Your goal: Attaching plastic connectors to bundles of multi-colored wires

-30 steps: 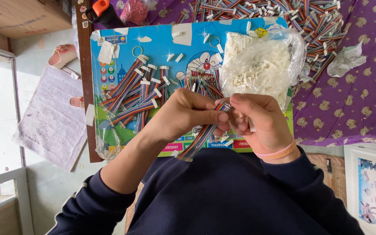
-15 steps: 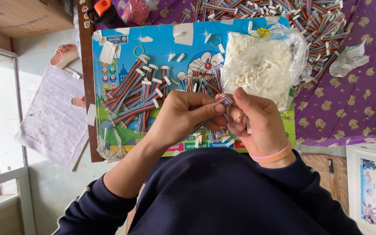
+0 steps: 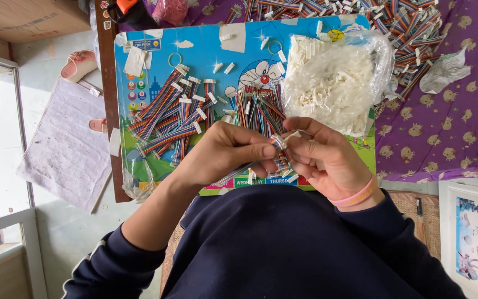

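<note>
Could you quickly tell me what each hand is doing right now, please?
Left hand: closed, pinching the rainbow ribbon cable.
Right hand: closed on the same cable's small white connector.

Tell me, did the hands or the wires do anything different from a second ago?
Hardly. The left hand and right hand stay pressed together over the blue board, both pinching the same striped ribbon cable at its white tip. The fingers only shuffled slightly around that tip. Nothing was picked up or let go. The cable pile and the bag of white connectors lie as before.
</note>
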